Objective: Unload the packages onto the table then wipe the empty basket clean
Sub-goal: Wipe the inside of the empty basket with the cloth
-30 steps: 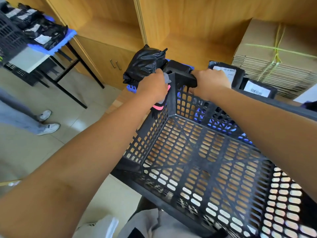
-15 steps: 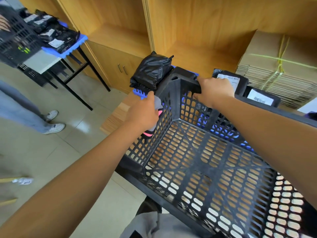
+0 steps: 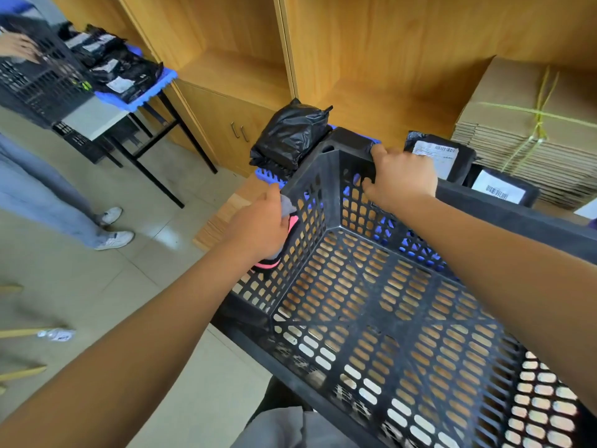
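A black perforated plastic basket fills the lower right, tilted toward me, with nothing inside it. My right hand grips its far rim near the corner. My left hand holds a grey and pink cloth pressed against the outside of the basket's left wall. Behind the basket, a black bagged package lies on a blue tray, and flat black packages with white labels lie to its right.
A bundle of flat cardboard tied with yellow string sits at the right. Wooden cabinets line the back. At far left stands a person by another black basket and a table with packages.
My left hand with the cloth has slid down from the basket's top corner along the outside of the left wall. My right hand keeps its grip on the far rim.
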{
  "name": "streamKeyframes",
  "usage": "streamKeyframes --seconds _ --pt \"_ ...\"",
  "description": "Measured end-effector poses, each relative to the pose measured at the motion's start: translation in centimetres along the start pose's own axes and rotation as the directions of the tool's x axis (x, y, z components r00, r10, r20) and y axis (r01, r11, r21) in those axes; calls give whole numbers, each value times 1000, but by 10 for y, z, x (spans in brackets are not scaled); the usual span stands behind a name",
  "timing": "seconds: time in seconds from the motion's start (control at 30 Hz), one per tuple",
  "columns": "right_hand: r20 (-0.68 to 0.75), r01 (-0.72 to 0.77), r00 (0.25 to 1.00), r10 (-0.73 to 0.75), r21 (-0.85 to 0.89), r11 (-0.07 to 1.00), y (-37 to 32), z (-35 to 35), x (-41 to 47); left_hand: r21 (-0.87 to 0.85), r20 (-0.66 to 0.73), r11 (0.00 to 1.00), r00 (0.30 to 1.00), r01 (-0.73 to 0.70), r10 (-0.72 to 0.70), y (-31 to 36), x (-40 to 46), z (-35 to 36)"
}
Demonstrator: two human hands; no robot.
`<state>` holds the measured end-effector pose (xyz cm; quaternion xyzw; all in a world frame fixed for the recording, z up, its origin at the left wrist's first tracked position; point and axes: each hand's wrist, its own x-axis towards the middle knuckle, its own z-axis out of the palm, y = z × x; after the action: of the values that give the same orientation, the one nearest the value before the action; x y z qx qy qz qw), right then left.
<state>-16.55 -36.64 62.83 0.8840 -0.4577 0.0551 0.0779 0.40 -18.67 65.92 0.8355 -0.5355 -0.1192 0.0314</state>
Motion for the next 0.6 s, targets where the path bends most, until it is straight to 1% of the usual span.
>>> streamKeyframes --seconds 0.1,0.2,0.33,0.43,0.53,0.6 --pt "-3 -4 1000 4 3 1000 0 0 0 44 19 999 1000 17 -18 20 30 -5" --pt "-4 0 1000 0 21 1000 1 2 1 38 33 999 999 34 -36 36 68 -7" --pt "2 -7 1000 6 44 999 1 3 1 82 -6 995 999 53 -53 46 96 -8" --pt "1 -26 1000 26 31 999 0 4 0 155 -40 986 998 54 -48 48 100 -11" --pt "9 -37 999 37 30 999 -1 5 0 139 -31 989 999 46 -42 48 100 -9" --pt "15 -38 999 38 42 998 -1 4 -1 85 -5 996 999 37 -37 46 99 -10"
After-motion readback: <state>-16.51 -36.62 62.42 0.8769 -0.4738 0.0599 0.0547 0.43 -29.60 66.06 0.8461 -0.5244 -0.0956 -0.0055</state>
